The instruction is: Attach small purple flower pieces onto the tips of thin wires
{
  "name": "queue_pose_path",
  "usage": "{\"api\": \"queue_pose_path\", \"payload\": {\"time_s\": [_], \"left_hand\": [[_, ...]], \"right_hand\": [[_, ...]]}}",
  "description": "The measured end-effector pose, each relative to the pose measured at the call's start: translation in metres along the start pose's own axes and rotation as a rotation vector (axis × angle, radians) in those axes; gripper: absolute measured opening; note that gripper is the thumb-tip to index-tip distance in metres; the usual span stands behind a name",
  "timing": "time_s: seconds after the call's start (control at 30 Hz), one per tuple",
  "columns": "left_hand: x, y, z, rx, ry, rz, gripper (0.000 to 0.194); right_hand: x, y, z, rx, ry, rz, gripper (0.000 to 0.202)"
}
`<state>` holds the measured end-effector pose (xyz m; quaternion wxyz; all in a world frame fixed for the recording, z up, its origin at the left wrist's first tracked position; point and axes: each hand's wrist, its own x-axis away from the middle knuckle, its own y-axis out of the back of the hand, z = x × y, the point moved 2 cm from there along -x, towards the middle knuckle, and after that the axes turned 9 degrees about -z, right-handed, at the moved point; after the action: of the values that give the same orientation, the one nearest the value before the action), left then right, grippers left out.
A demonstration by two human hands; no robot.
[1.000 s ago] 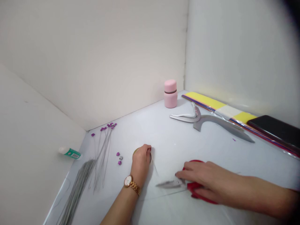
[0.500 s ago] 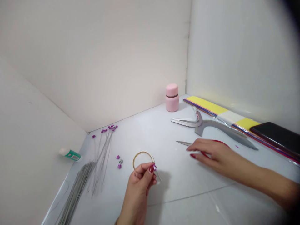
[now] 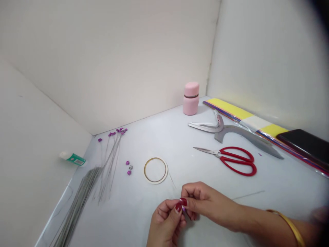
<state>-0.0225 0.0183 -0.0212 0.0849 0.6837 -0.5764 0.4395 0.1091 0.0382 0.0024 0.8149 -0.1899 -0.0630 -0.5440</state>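
At the bottom centre, my left hand [image 3: 167, 221] pinches a small purple star [image 3: 183, 208] between thumb and fingers. My right hand [image 3: 205, 202] meets it there, its thumb and fingers closed on the same star. Most of the star is hidden by the fingertips. A thin wire [image 3: 249, 195] shows beyond my right wrist; its near end is hidden. Just past my hands lies a roll of narrow white tape [image 3: 166, 171], a thin strip trailing from it. Red-handled scissors [image 3: 238, 161] rest on the table farther right.
Two purple stars [image 3: 129, 172] and a silver one [image 3: 131, 167] lie left of the tape. Star-tipped wires [image 3: 113, 154] and a wire bundle [image 3: 82, 199] lie farther left, beside a green-white tube [image 3: 75, 159]. Behind are a pink jar [image 3: 191, 98], grey cutter [image 3: 246, 137], paper strips [image 3: 228, 109] and phone [image 3: 305, 145].
My right hand has left the scissors and come over to my left hand, closing on the star. My left hand has moved right and nearer. The view has shifted slightly.
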Motion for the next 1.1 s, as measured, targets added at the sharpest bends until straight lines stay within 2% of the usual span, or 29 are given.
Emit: {"api": "queue_pose_path", "payload": {"time_s": [0.2, 0.57, 0.73, 0.9, 1.03, 1.1], "left_hand": [[0.0023, -0.0033, -0.0047, 0.033, 0.033, 0.053, 0.023], [0.0027, -0.0008, -0.0087, 0.001, 0.051, -0.019, 0.027], [0.0002, 0.0011, -0.006, -0.019, -0.031, 0.025, 0.027], [-0.0007, 0.0023, -0.0019, -0.014, -0.05, 0.017, 0.027], [-0.0004, 0.0016, -0.0027, -0.082, -0.223, 0.051, 0.025], [-0.0007, 0.0015, -0.0024, -0.104, -0.234, 0.05, 0.024]], "right_hand": [[-0.0006, 0.002, -0.0035, -0.095, -0.058, 0.018, 0.031], [0.0, 0.0033, -0.0098, -0.122, -0.087, 0.068, 0.025], [-0.0002, 0.0024, -0.0093, -0.127, -0.075, 0.059, 0.026], [-0.0008, 0.0018, -0.0086, -0.125, -0.079, 0.044, 0.028], [-0.0011, 0.0018, -0.0091, -0.121, -0.071, 0.011, 0.031], [-0.0009, 0.0013, -0.0097, -0.115, -0.072, 0.01, 0.032]]}}
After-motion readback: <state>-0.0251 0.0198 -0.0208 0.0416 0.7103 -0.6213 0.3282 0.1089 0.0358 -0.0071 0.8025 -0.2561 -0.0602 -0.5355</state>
